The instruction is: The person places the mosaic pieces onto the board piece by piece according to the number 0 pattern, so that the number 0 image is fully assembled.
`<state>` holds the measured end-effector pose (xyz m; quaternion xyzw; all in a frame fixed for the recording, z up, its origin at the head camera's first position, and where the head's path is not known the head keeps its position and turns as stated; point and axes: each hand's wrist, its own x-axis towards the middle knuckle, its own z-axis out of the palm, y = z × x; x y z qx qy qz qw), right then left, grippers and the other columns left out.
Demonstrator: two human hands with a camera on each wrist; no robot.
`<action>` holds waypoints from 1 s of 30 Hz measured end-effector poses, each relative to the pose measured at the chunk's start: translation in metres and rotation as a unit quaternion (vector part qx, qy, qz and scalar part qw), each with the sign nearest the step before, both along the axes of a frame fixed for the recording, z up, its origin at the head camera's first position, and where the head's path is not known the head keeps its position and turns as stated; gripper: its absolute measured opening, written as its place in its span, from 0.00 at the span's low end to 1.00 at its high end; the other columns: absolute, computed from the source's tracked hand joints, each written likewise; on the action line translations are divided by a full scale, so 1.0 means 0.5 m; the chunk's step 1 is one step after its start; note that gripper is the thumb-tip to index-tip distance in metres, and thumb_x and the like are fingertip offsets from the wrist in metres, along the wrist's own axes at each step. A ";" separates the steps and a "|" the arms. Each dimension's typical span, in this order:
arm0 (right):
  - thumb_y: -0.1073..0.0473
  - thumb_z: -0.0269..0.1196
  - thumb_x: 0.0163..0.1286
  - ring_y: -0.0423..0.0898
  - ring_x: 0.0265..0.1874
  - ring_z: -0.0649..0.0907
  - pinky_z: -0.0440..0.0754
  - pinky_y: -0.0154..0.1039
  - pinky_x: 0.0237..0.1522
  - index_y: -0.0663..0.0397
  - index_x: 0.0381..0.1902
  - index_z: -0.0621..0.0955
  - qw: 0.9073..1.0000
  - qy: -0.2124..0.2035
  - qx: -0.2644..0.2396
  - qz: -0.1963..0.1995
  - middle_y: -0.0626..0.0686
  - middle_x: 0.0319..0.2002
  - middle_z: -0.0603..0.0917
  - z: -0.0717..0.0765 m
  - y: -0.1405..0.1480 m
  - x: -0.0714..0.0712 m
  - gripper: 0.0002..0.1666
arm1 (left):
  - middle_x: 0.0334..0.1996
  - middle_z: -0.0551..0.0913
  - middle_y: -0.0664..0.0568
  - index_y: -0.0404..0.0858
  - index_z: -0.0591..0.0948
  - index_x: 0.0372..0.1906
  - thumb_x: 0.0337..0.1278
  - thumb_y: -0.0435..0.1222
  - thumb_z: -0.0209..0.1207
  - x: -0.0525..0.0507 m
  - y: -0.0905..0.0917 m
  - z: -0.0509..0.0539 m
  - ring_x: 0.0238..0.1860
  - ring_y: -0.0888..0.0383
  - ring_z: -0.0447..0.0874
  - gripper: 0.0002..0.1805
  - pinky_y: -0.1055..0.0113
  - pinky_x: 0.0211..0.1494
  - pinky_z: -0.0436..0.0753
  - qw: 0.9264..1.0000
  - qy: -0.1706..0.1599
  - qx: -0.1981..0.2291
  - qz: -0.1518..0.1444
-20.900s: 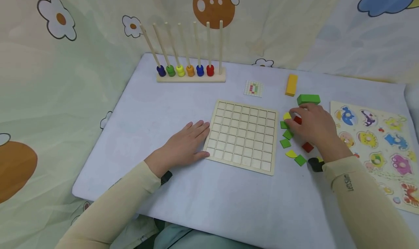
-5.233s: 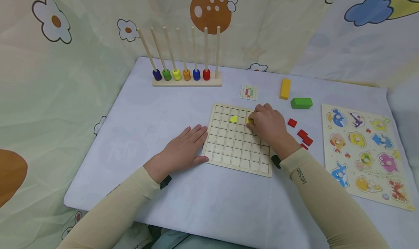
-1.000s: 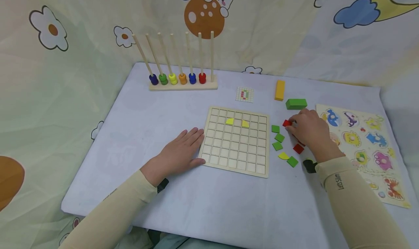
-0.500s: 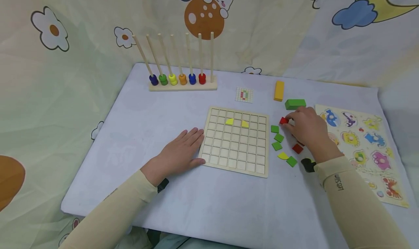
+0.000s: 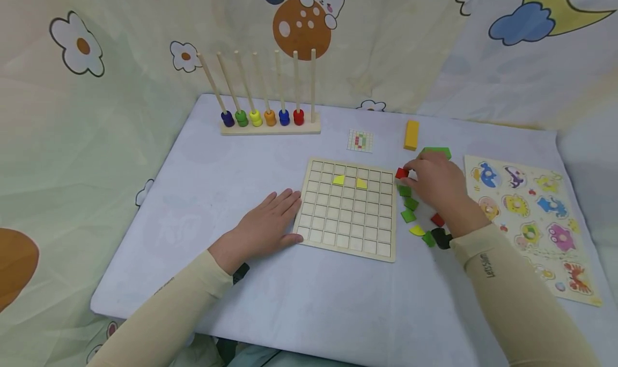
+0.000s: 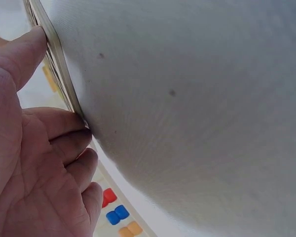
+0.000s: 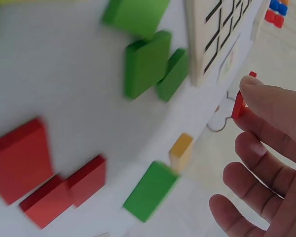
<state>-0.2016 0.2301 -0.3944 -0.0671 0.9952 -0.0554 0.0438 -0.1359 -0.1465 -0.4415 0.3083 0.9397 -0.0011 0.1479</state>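
Observation:
A wooden grid board (image 5: pixel 338 226) lies mid-table, with two yellow tiles (image 5: pixel 339 180) in cells near its far side. My left hand (image 5: pixel 263 222) lies flat on the table, its fingertips and thumb touching the board's left edge. Between thumb and index finger, my right hand (image 5: pixel 439 184) pinches a red square tile (image 5: pixel 401 173) by the board's right edge. The right wrist view shows that red tile (image 7: pixel 238 105) held up, clear of the table. Green tiles (image 5: pixel 407 215), a curved yellow tile (image 5: pixel 417 230) and a loose red tile (image 5: pixel 437 219) lie below the right hand.
Behind the board stands a wooden bead rack (image 5: pixel 270 131) with upright pegs. A small pattern card (image 5: pixel 360 140), an orange block (image 5: pixel 411 135) and a green block (image 5: pixel 436 151) are at the back. An animal picture puzzle (image 5: pixel 523 187) lies to the right.
Since the oldest frame, two yellow tiles have come onto the board. Over the last second my right hand has picked up a red tile and carried it left. The left hand stays put.

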 end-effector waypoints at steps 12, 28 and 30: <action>0.53 0.76 0.66 0.57 0.53 0.77 0.84 0.50 0.41 0.53 0.51 0.90 0.999 0.005 -0.004 0.038 0.57 0.47 0.82 0.008 -0.072 -0.011 0.19 | 0.86 0.50 0.46 0.36 0.54 0.84 0.73 0.62 0.54 0.001 0.001 0.007 0.87 0.47 0.43 0.50 0.49 0.89 0.49 1.000 -0.007 0.008 0.001; 0.52 0.76 0.65 0.54 0.50 0.76 0.82 0.49 0.44 0.54 0.55 0.89 0.997 -0.013 0.013 0.080 0.56 0.48 0.81 -0.002 -0.151 -0.026 0.22 | 0.86 0.51 0.46 0.36 0.54 0.84 0.75 0.62 0.53 0.001 0.000 0.008 0.87 0.48 0.44 0.48 0.50 0.89 0.49 1.000 -0.004 0.006 -0.002; 0.51 0.76 0.66 0.55 0.50 0.76 0.82 0.50 0.45 0.54 0.56 0.89 0.996 -0.018 0.012 0.082 0.56 0.48 0.81 -0.005 -0.156 -0.028 0.23 | 0.86 0.51 0.46 0.36 0.54 0.84 0.75 0.62 0.53 0.001 0.001 0.008 0.87 0.48 0.44 0.48 0.50 0.89 0.49 1.000 -0.005 0.005 -0.001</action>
